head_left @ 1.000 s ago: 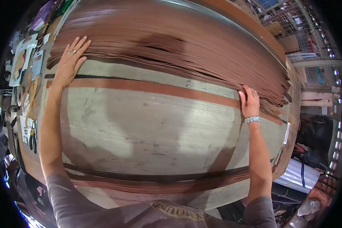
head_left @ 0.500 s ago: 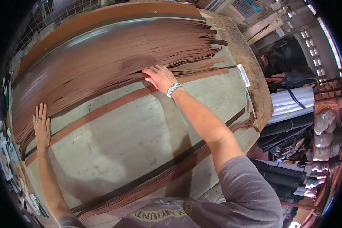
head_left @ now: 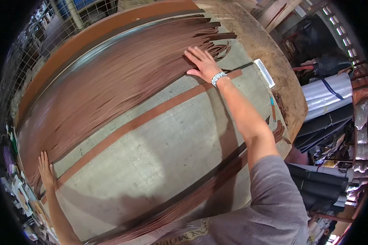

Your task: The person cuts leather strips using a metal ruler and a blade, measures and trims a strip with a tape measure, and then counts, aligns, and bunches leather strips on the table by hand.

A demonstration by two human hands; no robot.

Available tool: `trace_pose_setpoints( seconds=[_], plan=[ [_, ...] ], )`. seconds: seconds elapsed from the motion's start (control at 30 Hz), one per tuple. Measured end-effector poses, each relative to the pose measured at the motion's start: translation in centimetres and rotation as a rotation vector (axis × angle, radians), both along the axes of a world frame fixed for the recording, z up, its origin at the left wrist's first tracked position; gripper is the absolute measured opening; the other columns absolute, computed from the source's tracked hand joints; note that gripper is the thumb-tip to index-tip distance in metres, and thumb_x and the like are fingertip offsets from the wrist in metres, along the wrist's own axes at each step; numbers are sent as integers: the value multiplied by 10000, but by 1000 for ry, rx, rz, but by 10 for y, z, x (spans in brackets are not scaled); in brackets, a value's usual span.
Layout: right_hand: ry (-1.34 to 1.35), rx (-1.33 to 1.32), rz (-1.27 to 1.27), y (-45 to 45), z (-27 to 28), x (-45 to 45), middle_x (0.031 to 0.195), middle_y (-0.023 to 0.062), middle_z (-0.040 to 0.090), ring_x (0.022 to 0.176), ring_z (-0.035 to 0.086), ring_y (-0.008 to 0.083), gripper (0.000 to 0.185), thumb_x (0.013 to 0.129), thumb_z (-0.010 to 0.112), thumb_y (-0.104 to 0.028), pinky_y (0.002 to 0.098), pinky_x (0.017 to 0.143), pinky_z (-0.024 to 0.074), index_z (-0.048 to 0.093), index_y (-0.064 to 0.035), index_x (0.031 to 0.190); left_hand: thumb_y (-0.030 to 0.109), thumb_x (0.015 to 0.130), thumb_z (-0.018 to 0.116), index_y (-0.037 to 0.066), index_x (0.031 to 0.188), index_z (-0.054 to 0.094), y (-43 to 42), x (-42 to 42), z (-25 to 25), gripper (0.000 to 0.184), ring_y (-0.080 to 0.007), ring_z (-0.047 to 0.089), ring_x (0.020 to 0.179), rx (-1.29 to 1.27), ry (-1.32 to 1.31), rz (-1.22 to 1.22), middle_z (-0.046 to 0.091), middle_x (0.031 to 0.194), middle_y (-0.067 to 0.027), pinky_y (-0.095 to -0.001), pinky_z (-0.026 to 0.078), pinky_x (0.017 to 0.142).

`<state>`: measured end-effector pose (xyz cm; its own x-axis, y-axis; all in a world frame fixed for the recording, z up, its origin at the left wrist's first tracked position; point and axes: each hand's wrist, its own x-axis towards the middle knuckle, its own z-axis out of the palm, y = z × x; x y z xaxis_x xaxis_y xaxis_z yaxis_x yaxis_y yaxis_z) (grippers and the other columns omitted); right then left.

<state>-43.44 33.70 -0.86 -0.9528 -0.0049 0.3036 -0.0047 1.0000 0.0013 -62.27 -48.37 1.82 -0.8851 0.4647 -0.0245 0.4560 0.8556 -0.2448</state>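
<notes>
A wide pile of long, thin brown leather strips [head_left: 110, 87] stretches across the far half of the grey-green work surface [head_left: 173, 136]. My right hand [head_left: 203, 64], a bracelet at its wrist, lies on the pile's near edge close to the uneven right ends, fingers spread. At the far left my left hand [head_left: 47, 173] rests with straight fingers against the near edge of the strips. One broader brown strip [head_left: 151, 113] runs alone between the pile and me, passing beneath both hands or wrists.
Nearer my body lie a dark strip [head_left: 200, 176] and another bundle of brown strips [head_left: 188, 201]. A white rectangular object [head_left: 264, 73] sits at the right edge beside a worn wooden surface [head_left: 284, 96]. Rolls of material [head_left: 325, 96] are stacked beyond; wire mesh [head_left: 84, 20] stands behind.
My right hand has slid right along the pile toward the strip ends. Loose strips that lay apart there now sit against the pile. The left hand stays at the left end; the view has shifted.
</notes>
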Motion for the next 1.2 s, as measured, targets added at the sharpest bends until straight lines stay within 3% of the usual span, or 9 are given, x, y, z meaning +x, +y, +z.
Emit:
trace_pose_setpoints(
  seconds=[0.13,0.37,0.4,0.6,0.77,0.8,0.87,0.93,1.2],
  plan=[
    [-241,71,23,20,4,-11,1707,13,256,1579,208,252,796,966,464,-684,543,1269,186,270,-301,1637,317,1111,364,220,1660,252,-3,-5,-5,568,-340,195,1581,-48,-2,34,237,1720,-37,-551,196,1258],
    [-152,305,-153,-33,9,5,1685,37,303,1554,264,294,681,1022,499,-553,563,1259,196,321,-269,1615,112,1039,489,198,1647,288,-3,-7,2,646,-385,352,1509,74,-6,-61,317,1683,-102,-499,327,1212],
    [-115,-9,-156,-37,-11,12,1687,46,296,1557,256,291,616,1058,487,-464,563,1263,189,328,-249,1612,104,1032,494,185,1645,291,-3,-5,2,651,-387,352,1507,109,-27,-68,321,1677,-123,-488,331,1210],
    [-28,-45,-172,-43,-19,14,1706,64,248,1580,195,284,611,1096,345,-505,556,1273,161,301,-207,1628,62,1007,487,131,1636,301,7,-3,2,660,-396,354,1503,167,-57,-10,340,1650,-198,-467,340,1209],
    [197,-30,-141,-25,-1,32,1592,131,443,1503,368,303,520,1063,482,-433,542,1222,275,487,-165,1508,32,992,465,128,1639,289,0,-5,-20,677,-423,332,1508,228,17,-40,333,1652,-203,-477,321,1220],
    [334,-103,-176,-13,17,39,1449,122,585,1387,500,318,392,1000,594,-266,527,1149,363,608,-141,1371,29,988,465,135,1640,287,1,-5,-21,684,-427,326,1510,241,14,-31,330,1654,-204,-483,316,1223],
    [415,-129,-398,44,8,48,1307,98,678,1216,608,326,344,912,598,-40,515,1022,461,711,-133,1223,24,983,467,151,1644,284,3,-3,-22,698,-431,316,1514,244,17,4,326,1657,-203,-495,307,1227],
    [250,-116,-546,92,3,57,1310,17,682,1220,591,292,330,893,652,-56,463,1043,469,755,-192,1174,21,979,471,171,1646,281,7,-2,-21,710,-430,309,1519,224,25,43,324,1659,-201,-507,298,1230],
    [43,-120,-286,153,13,34,1142,9,691,1144,577,286,123,853,783,-133,440,982,520,778,-149,975,-22,953,473,164,1640,303,17,4,-18,732,-446,303,1518,310,11,44,326,1659,-199,-515,278,1237]
  ],
)
